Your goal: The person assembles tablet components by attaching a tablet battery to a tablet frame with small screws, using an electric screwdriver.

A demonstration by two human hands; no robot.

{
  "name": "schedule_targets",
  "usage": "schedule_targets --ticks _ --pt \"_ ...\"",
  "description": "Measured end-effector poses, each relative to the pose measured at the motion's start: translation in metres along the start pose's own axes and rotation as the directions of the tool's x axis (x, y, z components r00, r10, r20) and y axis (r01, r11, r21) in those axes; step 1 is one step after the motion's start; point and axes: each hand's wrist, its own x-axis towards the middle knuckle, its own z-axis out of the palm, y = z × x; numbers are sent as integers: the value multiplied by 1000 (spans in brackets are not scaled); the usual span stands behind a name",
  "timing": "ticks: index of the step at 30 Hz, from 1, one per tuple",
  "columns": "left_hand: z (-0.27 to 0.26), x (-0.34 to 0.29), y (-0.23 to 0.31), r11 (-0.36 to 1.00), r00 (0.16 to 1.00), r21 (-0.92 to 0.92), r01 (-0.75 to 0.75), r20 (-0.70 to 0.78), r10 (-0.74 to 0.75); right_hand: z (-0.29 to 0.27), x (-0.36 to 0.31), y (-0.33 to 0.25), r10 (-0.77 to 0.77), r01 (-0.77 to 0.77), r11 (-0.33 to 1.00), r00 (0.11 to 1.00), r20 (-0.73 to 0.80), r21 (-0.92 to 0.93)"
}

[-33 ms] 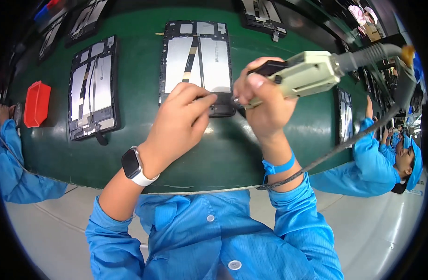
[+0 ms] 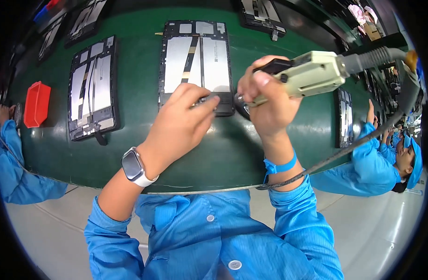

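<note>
An opened tablet (image 2: 216, 63) with silver panels and a dark frame lies in front of me on the green table. My left hand (image 2: 183, 116) rests over its lower end, fingers bent and drawn together. Something small and dark shows between the fingertips, too small to name. My right hand (image 2: 270, 98) grips a cream-coloured electric screwdriver (image 2: 312, 74), its tip end pointing left beside the tablet's lower right corner. From the screwdriver's back end a thick grey cable leads off to the right.
Another opened tablet (image 2: 93, 88) and a red tray (image 2: 37, 105) lie to the left. More tablets are at the far edge (image 2: 263, 16) and to the right (image 2: 344, 116). A dark cord (image 2: 335, 161) crosses by my right wrist. Co-workers in blue sit on both sides.
My right hand and the screwdriver have shifted slightly to the right, away from the tablet's corner. The left fingers have moved apart a little, showing the small dark thing between them.
</note>
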Motion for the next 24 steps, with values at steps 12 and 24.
schedule_targets --ticks 12,24 --pt "3 -7 -5 976 989 166 -140 67 130 -16 5 -8 -13 11 997 999 -30 -76" --pt "7 -5 9 988 999 154 7 47 -15 -16 4 -1 -61 55 993 997 -53 -109"
